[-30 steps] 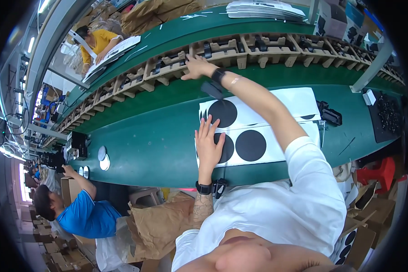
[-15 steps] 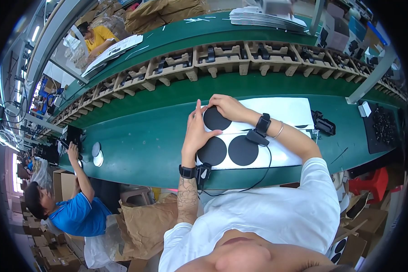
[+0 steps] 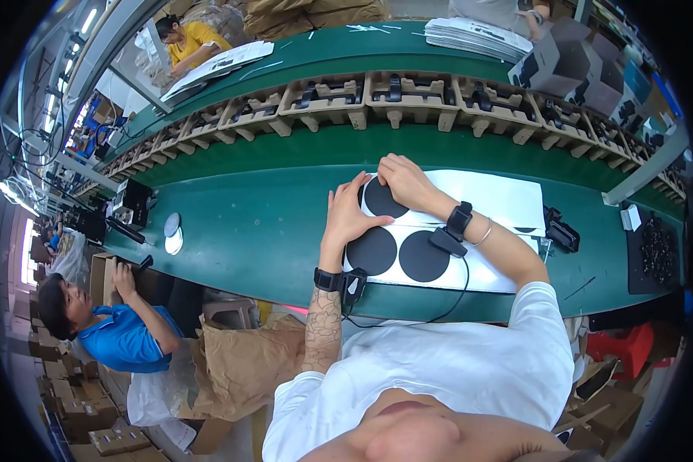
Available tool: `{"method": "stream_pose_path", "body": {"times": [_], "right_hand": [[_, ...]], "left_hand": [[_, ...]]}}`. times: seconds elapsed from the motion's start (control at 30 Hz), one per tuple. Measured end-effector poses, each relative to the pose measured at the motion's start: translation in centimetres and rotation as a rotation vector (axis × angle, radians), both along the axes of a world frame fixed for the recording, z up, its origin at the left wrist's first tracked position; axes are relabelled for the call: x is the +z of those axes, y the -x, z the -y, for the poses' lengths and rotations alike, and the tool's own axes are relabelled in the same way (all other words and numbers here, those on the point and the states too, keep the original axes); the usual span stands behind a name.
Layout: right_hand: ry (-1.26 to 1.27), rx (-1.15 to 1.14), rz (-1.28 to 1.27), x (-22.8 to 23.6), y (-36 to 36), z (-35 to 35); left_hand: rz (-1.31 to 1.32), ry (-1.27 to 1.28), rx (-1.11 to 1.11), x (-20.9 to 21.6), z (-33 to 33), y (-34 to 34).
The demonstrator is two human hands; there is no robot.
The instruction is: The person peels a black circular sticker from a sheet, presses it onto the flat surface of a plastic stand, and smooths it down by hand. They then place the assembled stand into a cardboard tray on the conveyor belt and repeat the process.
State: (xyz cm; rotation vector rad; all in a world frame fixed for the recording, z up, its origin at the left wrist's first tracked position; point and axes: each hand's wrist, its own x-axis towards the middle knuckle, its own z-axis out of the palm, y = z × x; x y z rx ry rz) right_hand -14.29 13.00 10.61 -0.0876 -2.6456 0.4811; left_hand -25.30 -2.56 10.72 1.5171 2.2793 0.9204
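White backing sheets lie on the green bench with several large black discs that look like round stickers. My right hand has its fingers bent and closed at the far edge of the farthest black round sticker; whether that edge is lifted is hidden by the fingers. Flat beside that sticker's left side is my left hand, its fingers stretched and the thumb apart, pointing right across the sheet. Nearer to me are a left black sticker and a right black sticker. Black devices are strapped to both wrists.
Brown moulded trays with black parts line the bench's far side. Two small round pieces lie to the left. A black clamp-like device and a dark mat of small parts are right. A person in blue works at left.
My view has shifted, so the bench sits farther right in it. My right fingers are more curled at the sticker's edge. The person in blue has drawn a hand back from the bench.
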Motion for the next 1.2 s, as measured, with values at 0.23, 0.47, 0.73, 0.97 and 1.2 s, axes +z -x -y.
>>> {"method": "stream_pose_path", "body": {"times": [0.23,0.47,0.73,0.97,1.2], "right_hand": [[-0.042,-0.041,-0.307,-0.6,0.7,0.9],[0.116,0.031,-0.224,-0.4,1.4,1.9],[0.776,-0.267,-0.904,-2.8,0.5,-0.4],[1.651,-0.265,-0.840,-2.2,1.0,0.4],[1.837,0.016,-0.492,-0.2,0.7,2.5]], "left_hand": [[0.002,-0.051,0.026,-0.1,0.5,0.2],[0.005,-0.060,0.075,-0.3,2.1,0.4],[-0.084,-0.149,0.018,-0.5,5.8,-1.0],[-0.080,-0.709,0.348,-1.1,15.0,0.1],[-0.527,-0.091,0.549,-2.7,18.8,7.2]]}}
